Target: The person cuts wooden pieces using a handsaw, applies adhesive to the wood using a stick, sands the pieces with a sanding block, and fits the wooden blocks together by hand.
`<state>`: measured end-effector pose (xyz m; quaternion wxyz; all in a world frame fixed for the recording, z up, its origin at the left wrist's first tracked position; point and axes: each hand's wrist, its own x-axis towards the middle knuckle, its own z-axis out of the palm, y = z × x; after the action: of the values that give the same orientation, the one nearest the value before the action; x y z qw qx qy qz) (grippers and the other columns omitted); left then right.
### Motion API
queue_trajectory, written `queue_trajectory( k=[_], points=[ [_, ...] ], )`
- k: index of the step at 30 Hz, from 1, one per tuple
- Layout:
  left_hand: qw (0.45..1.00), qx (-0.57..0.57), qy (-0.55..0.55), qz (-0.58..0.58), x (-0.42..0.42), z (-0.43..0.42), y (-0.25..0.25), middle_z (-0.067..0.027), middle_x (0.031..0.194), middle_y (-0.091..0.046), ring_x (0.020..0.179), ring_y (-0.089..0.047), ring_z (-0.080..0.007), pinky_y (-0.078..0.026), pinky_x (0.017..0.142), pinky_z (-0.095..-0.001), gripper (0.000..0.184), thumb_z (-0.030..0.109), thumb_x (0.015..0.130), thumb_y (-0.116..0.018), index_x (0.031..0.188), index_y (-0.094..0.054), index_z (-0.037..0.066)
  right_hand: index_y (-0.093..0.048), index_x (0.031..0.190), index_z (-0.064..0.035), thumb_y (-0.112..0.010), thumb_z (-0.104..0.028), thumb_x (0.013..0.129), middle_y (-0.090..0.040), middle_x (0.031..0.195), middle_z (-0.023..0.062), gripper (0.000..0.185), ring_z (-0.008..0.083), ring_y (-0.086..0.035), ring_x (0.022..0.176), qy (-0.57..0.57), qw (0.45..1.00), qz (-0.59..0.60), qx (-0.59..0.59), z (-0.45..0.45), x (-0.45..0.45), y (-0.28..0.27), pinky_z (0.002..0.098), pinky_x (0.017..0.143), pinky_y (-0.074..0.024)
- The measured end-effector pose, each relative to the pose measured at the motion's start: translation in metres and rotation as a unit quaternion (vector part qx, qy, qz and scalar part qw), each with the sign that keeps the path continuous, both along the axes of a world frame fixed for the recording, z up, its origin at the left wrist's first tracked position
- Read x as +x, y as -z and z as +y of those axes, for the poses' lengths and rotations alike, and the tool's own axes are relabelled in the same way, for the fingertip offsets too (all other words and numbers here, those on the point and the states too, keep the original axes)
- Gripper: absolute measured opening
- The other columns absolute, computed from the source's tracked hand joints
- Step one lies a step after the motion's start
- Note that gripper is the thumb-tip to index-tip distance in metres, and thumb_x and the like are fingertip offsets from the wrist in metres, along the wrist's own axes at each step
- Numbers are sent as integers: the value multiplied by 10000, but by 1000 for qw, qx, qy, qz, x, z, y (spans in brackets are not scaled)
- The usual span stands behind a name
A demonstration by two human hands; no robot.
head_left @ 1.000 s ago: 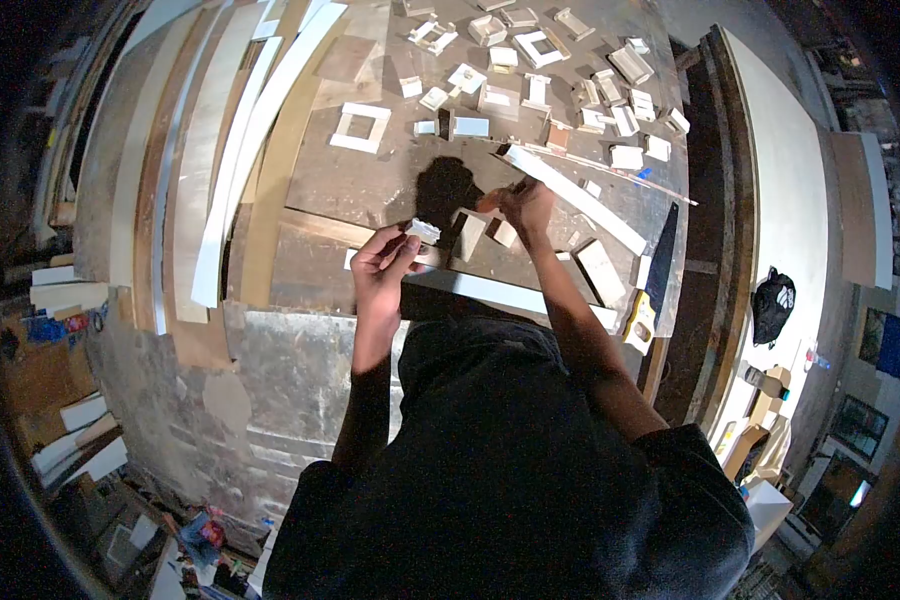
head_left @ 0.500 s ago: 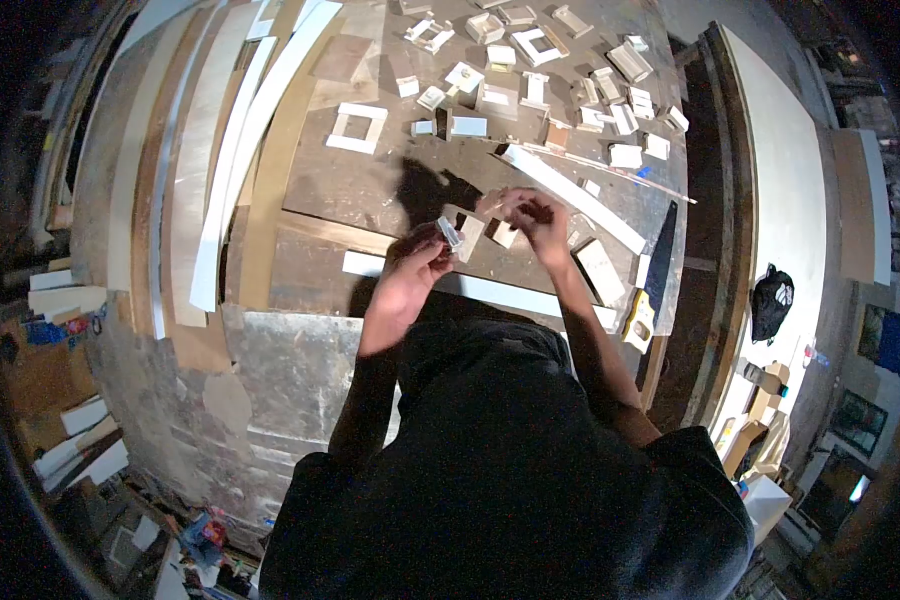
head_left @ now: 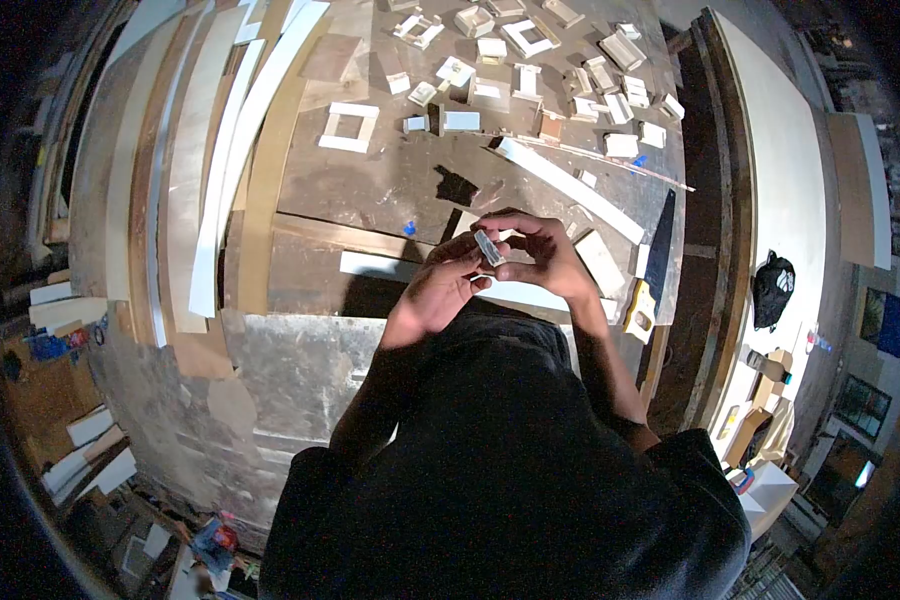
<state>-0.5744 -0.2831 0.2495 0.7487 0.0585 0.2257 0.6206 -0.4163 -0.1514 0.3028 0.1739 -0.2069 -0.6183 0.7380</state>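
Close in front of my body, both hands come together around a small pale block with a greyish face; its exact kind is too small to make out. My left hand grips it from the left with fingers closed. From the right, the curled thumb and fingers of my right hand close on the same piece. Partly hidden behind the hands, a wooden piece lies on the workbench. A long white strip runs beneath my hands along the near edge.
Small wooden frames and blocks are scattered at the back. A handsaw with a yellow handle lies at right, near a wooden block and a long white-faced board. Long planks cover the left side. A black cap-like item rests far right.
My right hand has moved down and left to meet the piece in my left hand. My left hand has shifted right with it. A blue speck on the bench is now uncovered.
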Motion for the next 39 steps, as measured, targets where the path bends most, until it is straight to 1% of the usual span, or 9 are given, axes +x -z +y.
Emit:
queue_trajectory(
  k=[6, 12, 21, 24, 27, 34, 36, 38, 39],
  points=[
    [1000, 19, 19, -11, 1, 1, -3, -63, 1207, -689, 1032, -644, -124, -491, 820, -278, 406, 140, 960, -619, 1357, -563, 74, -646, 1267, -15, -885, -104, 711, -627, 1260, 116, 612, 225, -609, 1155, -25, 999, -18, -14, 1, 1, -13, 398, 1006, -503],
    [999, -25, 20, 18, 5, 1, -15, -70, 1196, -686, 1054, -636, -123, -493, 837, -278, 382, 153, 944, -640, 1311, -602, 56, -666, 1237, -39, -856, 23, 698, -651, 1201, 80, 575, 182, -642, 1068, -29, 998, -10, 50, 0, 7, -8, 345, 964, -538],
    [984, -77, 124, 99, 9, -4, 18, -76, 1127, -709, 984, -665, -125, -521, 828, -288, 291, 157, 939, -651, 1201, -671, 32, -718, 1153, -19, -878, -144, 701, -690, 1180, 118, 495, 176, -657, 1005, 10, 994, -85, 74, -5, 39, 4, 336, 898, -538],
    [839, -8, -38, 543, 11, -2, 84, -105, 908, -750, 777, -705, -177, -552, 657, -334, 195, 152, 850, -767, 936, -725, -18, -704, 1155, -3, -865, -100, 722, -688, 1190, 124, 472, 173, -655, 1003, 43, 992, -94, 73, -4, 61, 18, 328, 908, -534],
    [601, -71, -55, 794, 6, 11, 112, -162, 1015, -687, 840, -692, -241, -563, 740, -339, 557, 162, 698, -865, 1170, -631, -18, -695, 1132, -1, -856, -65, 743, -705, 1110, 98, 425, 149, -652, 963, 88, 990, -101, 39, -7, 73, 25, 314, 894, -529],
    [560, 41, -111, 820, 15, 24, 209, -219, 1227, -539, 1000, -616, -346, -537, 809, -428, 675, 77, 716, -775, 1321, -494, -28, -691, 1144, -4, -862, -66, 737, -714, 1011, 65, 446, 131, -646, 928, 97, 984, -146, 44, -6, 79, 22, 300, 877, -531],
    [755, -47, -190, 625, 17, 32, 232, -168, 960, -556, 845, -588, -356, -506, 727, -438, 535, 200, 701, -804, 1119, -533, 5, -650, 1200, 23, -807, 11, 780, -724, 1045, 60, 449, 126, -667, 954, 89, 980, -174, 43, -9, 80, 19, 294, 885, -533],
    [827, -92, -224, 507, 14, 33, 238, -142, 827, -564, 767, -574, -361, -490, 687, -443, 484, 262, 694, -819, 1019, -552, 22, -650, 1198, 23, -803, 28, 777, -724, 1041, 62, 448, 125, -667, 953, 96, 979, -177, 35, -11, 80, 17, 290, 883, -534],
    [673, -7, -241, 699, 9, 34, 211, -131, 831, -578, 742, -582, -337, -488, 656, -426, 463, 275, 721, -818, 1011, -557, 26, -651, 1196, 23, -799, 44, 775, -724, 1038, 64, 447, 124, -667, 952, 102, 978, -180, 25, -12, 79, 17, 286, 881, -535]
  ],
)
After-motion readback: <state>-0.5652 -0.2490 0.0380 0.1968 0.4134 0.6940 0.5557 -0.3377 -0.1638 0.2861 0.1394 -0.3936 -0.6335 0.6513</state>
